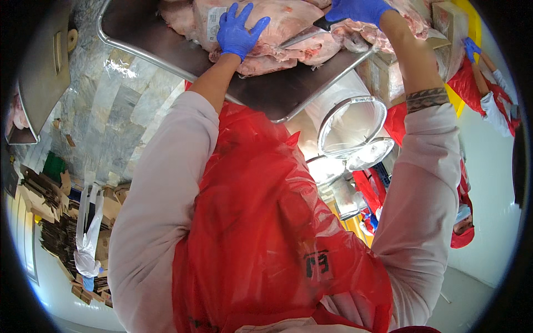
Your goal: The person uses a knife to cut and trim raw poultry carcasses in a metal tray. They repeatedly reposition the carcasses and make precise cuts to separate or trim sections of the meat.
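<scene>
Pressing flat on a slab of raw meat (288, 25) at the top centre of the frame, the left hand (239, 30) in a blue glove has its fingers spread wide over a white label on the wrapping. The right hand (358, 10), also gloved in blue, sits at the upper right, closed around the dark handle of a knife (308, 33) whose blade lies across the meat, pointing toward the left hand. The meat, several pink pieces piled together, fills the far part of a steel tray (266, 94) with a raised rim; the tray's near part is bare metal. Just right of the tray stands a white bucket (355, 119) with a metal rim and clear liner; its contents cannot be made out. Cardboard boxes (388, 77) with plastic liners sit at the upper right. A red apron (255, 222) fills the centre. Another person's blue glove (471, 47) shows at the far right.
</scene>
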{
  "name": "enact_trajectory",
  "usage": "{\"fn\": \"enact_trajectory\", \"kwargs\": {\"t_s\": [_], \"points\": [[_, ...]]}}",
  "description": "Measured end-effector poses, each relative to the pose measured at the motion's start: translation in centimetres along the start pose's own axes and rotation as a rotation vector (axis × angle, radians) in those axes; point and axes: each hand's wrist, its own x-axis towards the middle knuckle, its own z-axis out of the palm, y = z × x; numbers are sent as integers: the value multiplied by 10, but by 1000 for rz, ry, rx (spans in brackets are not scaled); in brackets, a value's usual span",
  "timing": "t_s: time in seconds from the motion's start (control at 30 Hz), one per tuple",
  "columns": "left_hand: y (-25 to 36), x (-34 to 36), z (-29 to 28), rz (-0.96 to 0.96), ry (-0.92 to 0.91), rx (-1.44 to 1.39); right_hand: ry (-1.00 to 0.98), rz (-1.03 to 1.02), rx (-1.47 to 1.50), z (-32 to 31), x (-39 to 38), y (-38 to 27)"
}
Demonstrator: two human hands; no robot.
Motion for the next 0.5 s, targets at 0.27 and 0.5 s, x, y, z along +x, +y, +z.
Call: {"fn": "enact_trajectory", "kwargs": {"t_s": [0.27,0.5], "points": [[-7,0,2,1,-34,88,272,-285,-386,59,-64,-52],[-6,3,0,100,-16,225,401,440,-72,181,-202,-143]]}}
